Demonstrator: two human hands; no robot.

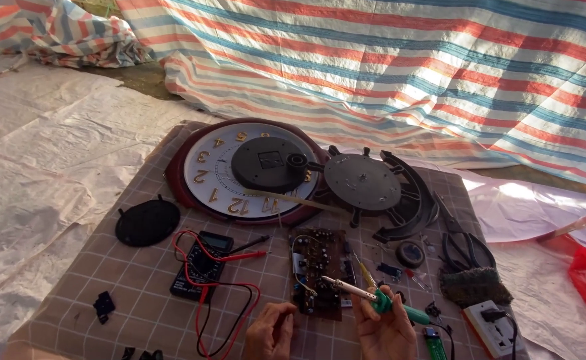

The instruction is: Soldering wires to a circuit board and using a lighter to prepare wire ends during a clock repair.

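Right hand: the right hand (pixel 387 327), at the bottom edge, is curled around a green-handled soldering iron (pixel 373 295).
Iron's axis: it slants up and left, with its pale tip over the lower right corner of the brown circuit board (pixel 318 270).
Left hand: the left hand (pixel 271 330) has its fingers pinched together just below the board's lower left edge; what they pinch, if anything, cannot be told.
Nearer hand: both are close, the right by way of the iron.
Surroundings: a multimeter (pixel 201 265) with red leads lies to the left, and a wall clock face (pixel 243 172) lies beyond, all on a checked cloth (pixel 133 280).
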